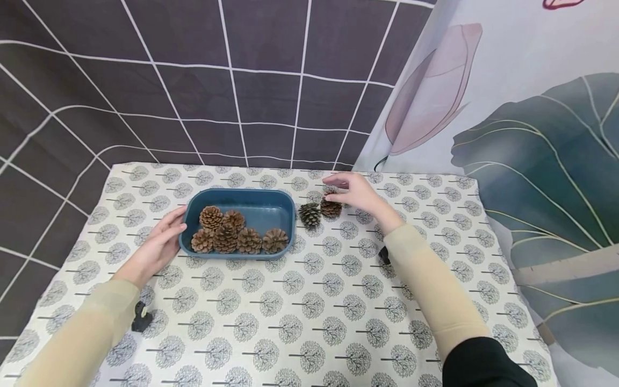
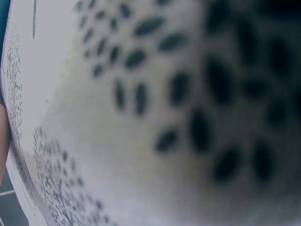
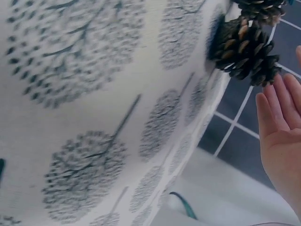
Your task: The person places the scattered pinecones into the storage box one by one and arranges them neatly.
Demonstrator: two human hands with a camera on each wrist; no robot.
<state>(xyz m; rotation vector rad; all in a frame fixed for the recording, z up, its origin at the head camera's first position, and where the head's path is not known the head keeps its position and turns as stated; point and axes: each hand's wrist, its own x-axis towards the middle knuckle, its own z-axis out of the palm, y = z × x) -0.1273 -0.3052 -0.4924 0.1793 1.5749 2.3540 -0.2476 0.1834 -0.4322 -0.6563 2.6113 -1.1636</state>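
Note:
A blue rectangular tub (image 1: 271, 199) holds several brown pine cones (image 1: 225, 237), most of them gathered at its left and along the near side. My left hand (image 1: 162, 244) rests against the tub's left end, its fingers fairly straight. Right of the tub, a greenish pine cone (image 1: 310, 215) and a brown pine cone (image 1: 331, 207) lie side by side on the cloth. Over the brown one is my right hand (image 1: 355, 192), fingers and thumb spread apart and not closed round it. The right wrist view shows this hand's fingertips (image 3: 278, 82) close to the pine cone (image 3: 247, 54).
A cloth (image 1: 271, 322) printed with trees covers the table. Dark tiled-pattern sheeting (image 1: 271, 97) rises behind it, with a leaf-print curtain (image 1: 435, 150) to the right. In the left wrist view, the cloth is blurred and close.

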